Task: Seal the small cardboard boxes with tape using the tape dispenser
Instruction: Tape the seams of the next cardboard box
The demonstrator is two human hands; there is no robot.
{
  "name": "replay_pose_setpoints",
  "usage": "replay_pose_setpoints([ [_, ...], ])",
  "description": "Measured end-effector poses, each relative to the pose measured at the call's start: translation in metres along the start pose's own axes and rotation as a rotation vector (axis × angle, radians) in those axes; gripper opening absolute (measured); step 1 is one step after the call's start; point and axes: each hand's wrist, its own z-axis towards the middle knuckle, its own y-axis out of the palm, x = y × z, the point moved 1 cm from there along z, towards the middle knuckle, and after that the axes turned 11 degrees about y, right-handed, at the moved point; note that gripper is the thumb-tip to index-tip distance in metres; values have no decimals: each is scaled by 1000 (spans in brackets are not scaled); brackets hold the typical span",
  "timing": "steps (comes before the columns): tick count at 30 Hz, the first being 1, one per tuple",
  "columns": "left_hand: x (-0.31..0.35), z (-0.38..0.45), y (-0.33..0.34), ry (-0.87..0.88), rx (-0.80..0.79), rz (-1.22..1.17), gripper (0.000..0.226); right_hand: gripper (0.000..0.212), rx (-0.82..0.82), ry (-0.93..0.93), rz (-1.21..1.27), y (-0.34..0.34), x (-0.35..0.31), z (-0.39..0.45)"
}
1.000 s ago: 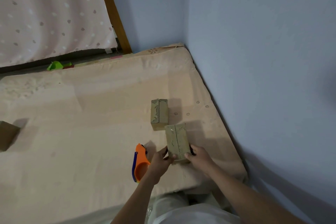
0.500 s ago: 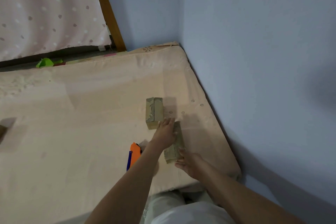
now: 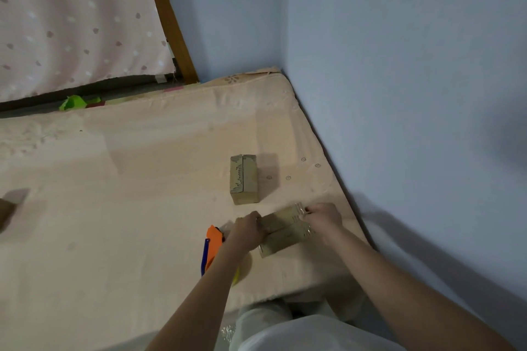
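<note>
— Orange plastic tape dispenser (image 3: 213, 248) with a blue edge lies on the peach mattress (image 3: 114, 208), partly under the left forearm, untouched.

— And the small brown cardboard box (image 3: 285, 232)?

— Just right of it, both hands clamped on it: left hand (image 3: 247, 232) at its near-left end, right hand (image 3: 323, 217) at its far-right end. Its long axis runs crosswise between them.

— So the left hand is nearer the dispenser, I'd judge.

— Yes. Farther back, a second cardboard box (image 3: 244, 178) stands apart.
</note>
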Motion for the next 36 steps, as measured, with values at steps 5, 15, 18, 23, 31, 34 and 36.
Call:
replay_pose_setpoints([
  [5,-2,-15,8,-69,93,40,38,20,-79,-143,-156,6,-15,5],
  [15,-4,-23,20,-150,-82,-392,44,41,-210,308,284,36,26,-2],
  [18,2,-22,21,-231,-31,-536,46,42,-274,263,237,41,31,1],
  [23,11,-18,19,-313,5,-858,40,22,-295,124,182,28,21,6],
  [31,16,-22,29,-315,58,-867,31,32,-310,110,181,32,33,7],
  [34,19,-22,29,-313,73,-842,37,35,-286,67,159,32,34,5],
  [36,19,-20,31,-308,84,-814,43,35,-283,40,134,31,34,6],
])
